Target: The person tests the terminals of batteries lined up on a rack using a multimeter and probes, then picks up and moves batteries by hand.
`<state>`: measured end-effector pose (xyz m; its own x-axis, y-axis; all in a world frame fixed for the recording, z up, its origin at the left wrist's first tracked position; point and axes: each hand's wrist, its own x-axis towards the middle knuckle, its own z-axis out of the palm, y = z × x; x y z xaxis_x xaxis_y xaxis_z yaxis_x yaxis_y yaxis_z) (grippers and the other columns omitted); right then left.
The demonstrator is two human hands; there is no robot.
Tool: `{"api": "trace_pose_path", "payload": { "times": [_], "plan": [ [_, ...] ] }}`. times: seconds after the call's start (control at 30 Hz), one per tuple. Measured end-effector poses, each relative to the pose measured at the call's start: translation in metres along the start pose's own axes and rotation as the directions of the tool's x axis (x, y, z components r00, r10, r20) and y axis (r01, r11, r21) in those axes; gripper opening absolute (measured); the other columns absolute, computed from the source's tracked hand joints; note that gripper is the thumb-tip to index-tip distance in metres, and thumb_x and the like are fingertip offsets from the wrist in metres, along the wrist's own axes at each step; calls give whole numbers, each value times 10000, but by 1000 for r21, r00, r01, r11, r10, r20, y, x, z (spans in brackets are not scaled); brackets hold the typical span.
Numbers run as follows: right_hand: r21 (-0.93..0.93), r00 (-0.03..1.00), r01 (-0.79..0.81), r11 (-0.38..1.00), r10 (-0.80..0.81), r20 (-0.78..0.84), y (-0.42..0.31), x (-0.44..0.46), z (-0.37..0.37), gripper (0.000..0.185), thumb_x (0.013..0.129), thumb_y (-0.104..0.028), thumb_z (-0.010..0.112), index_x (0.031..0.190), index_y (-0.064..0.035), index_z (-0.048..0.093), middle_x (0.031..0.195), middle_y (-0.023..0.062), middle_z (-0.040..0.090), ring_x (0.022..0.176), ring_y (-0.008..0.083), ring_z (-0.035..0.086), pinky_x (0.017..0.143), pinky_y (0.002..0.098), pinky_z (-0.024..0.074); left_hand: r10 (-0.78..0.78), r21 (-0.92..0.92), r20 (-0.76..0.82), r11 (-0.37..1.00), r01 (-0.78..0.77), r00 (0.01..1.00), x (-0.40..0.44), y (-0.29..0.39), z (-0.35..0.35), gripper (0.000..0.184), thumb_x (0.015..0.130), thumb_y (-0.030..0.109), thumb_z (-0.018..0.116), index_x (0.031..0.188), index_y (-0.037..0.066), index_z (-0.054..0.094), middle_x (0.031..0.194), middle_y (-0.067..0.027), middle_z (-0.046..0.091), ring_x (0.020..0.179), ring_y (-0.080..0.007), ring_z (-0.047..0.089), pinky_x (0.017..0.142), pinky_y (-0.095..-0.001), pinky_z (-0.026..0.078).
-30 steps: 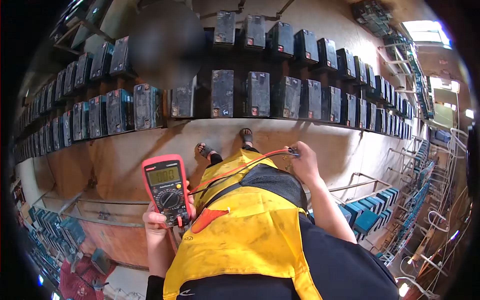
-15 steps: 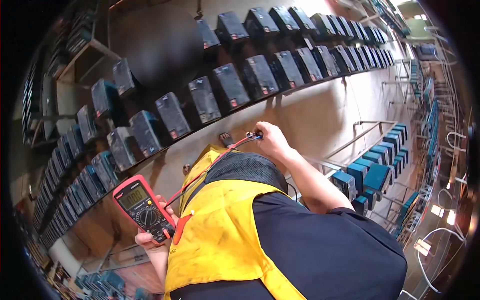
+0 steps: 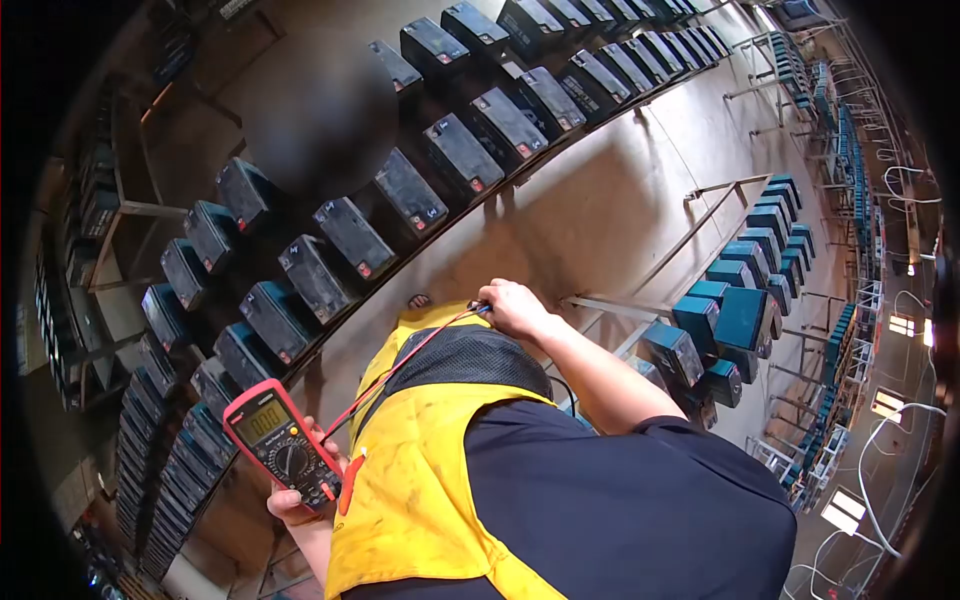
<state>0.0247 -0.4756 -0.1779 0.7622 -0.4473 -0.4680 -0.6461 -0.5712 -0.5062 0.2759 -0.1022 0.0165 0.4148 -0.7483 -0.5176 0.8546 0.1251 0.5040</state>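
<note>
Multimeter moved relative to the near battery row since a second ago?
Yes: the multimeter shifted toward the near battery row in view; floor showed between, now its top overlaps it.

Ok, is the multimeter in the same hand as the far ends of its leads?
No, the left hand holds the multimeter, while the right hand grips the lead ends.

1 head view, tilted downward.
</note>
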Motion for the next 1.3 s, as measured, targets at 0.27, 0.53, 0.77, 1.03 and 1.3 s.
{"api": "trace_pose_path", "payload": {
  "times": [0.27,0.53,0.77,1.03,1.3],
  "plan": [
    [66,1000,10,998,-9,-7,-6,16,-21,278,1011,-262,701,1191,-58,760,1115,184,711,1092,397,725,988,514,584,33,-41,-70,998,-36,997,3,-2,21,1083,629,211,808,1608,-79,447,1327,-255,693,1146,-402,734,903,-518,647],
    [103,974,226,969,-224,-23,-50,56,-45,243,980,-225,780,1152,-58,741,1095,197,692,1092,435,698,969,522,570,74,-150,-7,986,-74,997,-28,-17,-13,1085,680,231,815,1657,-31,421,1388,-265,669,1138,-421,736,967,-541,637],
    [47,854,518,854,-513,-86,-129,108,-47,195,1062,-170,735,1121,16,733,1001,237,722,921,433,717,828,466,560,240,-229,-124,937,-263,963,-86,-56,-72,1079,747,246,806,1679,-71,366,1406,-298,674,1153,-440,761,1017,-494,619],
    [121,790,551,826,-563,244,-257,130,-15,142,1029,-103,778,1112,10,752,952,180,711,746,297,732,661,400,564,385,-250,-466,806,-536,796,-149,-100,-92,963,685,266,787,1549,-65,521,1289,-255,737,1015,-380,790,890,-471,668],
    [133,686,648,750,-651,325,-371,113,53,150,1026,-43,730,1163,7,765,1055,167,742,755,251,750,668,372,597,449,-388,-477,663,-640,756,-205,-110,-168,1035,683,254,786,1614,-54,458,1317,-292,706,1007,-455,790,833,-496,678]
  ]
}}
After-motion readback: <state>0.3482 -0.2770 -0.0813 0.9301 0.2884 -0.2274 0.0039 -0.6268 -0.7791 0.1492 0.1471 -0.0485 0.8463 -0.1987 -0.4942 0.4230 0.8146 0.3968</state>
